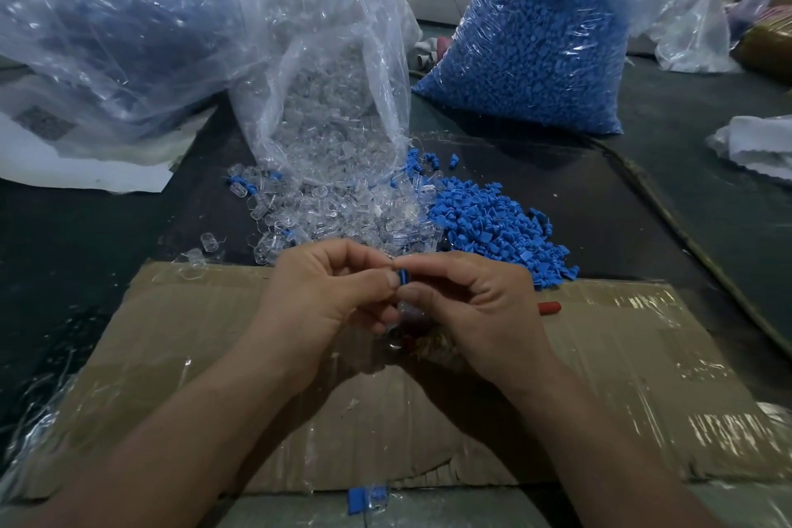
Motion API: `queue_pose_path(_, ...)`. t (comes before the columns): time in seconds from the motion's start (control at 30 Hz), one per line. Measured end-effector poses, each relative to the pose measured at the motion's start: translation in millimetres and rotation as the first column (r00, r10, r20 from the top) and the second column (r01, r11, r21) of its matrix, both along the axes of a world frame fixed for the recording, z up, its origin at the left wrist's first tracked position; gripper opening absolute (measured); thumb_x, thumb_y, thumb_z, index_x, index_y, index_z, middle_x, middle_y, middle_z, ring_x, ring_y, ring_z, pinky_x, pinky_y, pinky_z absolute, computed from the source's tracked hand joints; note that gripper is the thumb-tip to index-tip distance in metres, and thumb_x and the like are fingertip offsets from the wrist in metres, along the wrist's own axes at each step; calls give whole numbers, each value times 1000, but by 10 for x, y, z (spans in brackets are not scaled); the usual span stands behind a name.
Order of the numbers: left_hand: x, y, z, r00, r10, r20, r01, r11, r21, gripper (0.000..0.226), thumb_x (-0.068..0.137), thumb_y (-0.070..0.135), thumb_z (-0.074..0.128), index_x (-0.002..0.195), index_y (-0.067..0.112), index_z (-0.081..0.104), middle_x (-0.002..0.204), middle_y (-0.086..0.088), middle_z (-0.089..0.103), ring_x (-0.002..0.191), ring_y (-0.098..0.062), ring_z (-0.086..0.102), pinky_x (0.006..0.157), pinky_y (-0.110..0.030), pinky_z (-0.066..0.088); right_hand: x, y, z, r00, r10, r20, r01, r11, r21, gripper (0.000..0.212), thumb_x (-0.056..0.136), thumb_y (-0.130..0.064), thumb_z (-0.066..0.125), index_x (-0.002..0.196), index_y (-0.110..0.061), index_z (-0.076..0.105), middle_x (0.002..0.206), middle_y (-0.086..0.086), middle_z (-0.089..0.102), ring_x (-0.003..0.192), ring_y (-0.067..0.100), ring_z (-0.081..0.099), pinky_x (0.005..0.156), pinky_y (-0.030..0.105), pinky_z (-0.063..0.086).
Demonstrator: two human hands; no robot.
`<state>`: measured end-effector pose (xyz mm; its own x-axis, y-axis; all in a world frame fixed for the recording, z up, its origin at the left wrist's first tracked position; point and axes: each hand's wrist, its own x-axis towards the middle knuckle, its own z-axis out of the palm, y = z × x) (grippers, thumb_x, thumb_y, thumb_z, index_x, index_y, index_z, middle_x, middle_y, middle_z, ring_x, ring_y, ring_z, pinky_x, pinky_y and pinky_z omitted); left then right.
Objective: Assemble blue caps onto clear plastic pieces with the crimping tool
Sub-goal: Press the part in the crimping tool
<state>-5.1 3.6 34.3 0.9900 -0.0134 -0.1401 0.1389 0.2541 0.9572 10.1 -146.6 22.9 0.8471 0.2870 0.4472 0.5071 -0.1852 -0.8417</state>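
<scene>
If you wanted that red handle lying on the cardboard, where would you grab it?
Probably by the free rounded end of the red handle, coming from the right and above: it lies flat on the cardboard, pointing right, and its other end is hidden behind the right hand.

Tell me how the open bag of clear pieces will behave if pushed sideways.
The open bag of clear pieces would probably sag rather than slide: its film is thin and crinkled. Its mouth lies open toward the loose clear pile, so a push likely spills more. It is probably light for its bulk, as it holds small transparent parts.
</scene>
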Motion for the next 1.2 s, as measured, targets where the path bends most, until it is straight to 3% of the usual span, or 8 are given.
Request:
queue_pose_path(0.13,7,13,14,998,-54,-45,51,997,-60,6,50,6,68,56,8,69,56,-15,64,43,-16,60,41,-20,48,9,-4,3,993,-43,113,50,997,-64,34,72,-8,68,105,-12,61,87,-9,65,82,-7,62,74,9,47)
queue_pose_path(0.3,21,46,21,992,-114,-47,108,989,-102,14,47,4,68,59,9,72,57,-15,65,46,-19,63,43,-21,50,0,-18,20,981,-71,181,92,989,-115,31,73,-10,67,103,-12,61,88,-10,63,84,-10,60,75,7,47)
queue_pose_path(0.5,28,44,8,991,-115,-71,110,992,-66,10,52,4,67,62,4,68,58,-17,65,45,-19,61,42,-22,50,7,-30,37,974,-40,223,84,978,-193,22,74,-7,67,95,-3,71,89,3,71,85,7,65,77,18,53)
queue_pose_path(0.63,24,26,18,991,-105,-86,103,994,-31,18,53,3,66,70,-1,62,56,-16,64,43,-18,60,41,-21,49,-2,-34,31,964,-32,264,92,972,-218,21,74,-6,68,94,-3,71,88,3,71,85,7,64,77,16,52)
queue_pose_path(0.93,24,11,37,991,-87,-101,85,996,-21,10,51,3,66,60,4,63,53,-15,62,41,-16,58,39,-19,47,7,-33,27,958,-28,287,100,966,-238,22,73,-5,69,95,-4,71,87,0,70,84,5,63,76,14,51)
queue_pose_path(1.0,23,7,27,991,-86,-103,83,996,-33,12,51,2,66,62,2,62,53,-15,61,41,-16,57,39,-20,47,2,-45,56,973,-17,229,77,964,-255,23,73,-9,70,96,-6,71,87,-5,68,84,3,63,76,14,51)
queue_pose_path(1.1,27,3,24,992,-81,-101,76,996,-46,15,53,1,65,67,-2,60,52,-15,60,42,-16,57,40,-20,48,-1,-133,143,1000,-23,1,22,954,-298,27,71,-17,76,96,-25,70,78,-24,65,78,-1,64,72,12,50)
queue_pose_path(1.2,34,0,40,993,-39,-108,32,997,-72,14,54,0,63,67,-3,58,50,-13,59,40,-15,56,38,-19,47,24,-292,221,983,-107,-152,33,905,-424,25,63,-29,79,83,-37,66,76,-26,65,75,-7,60,67,7,46)
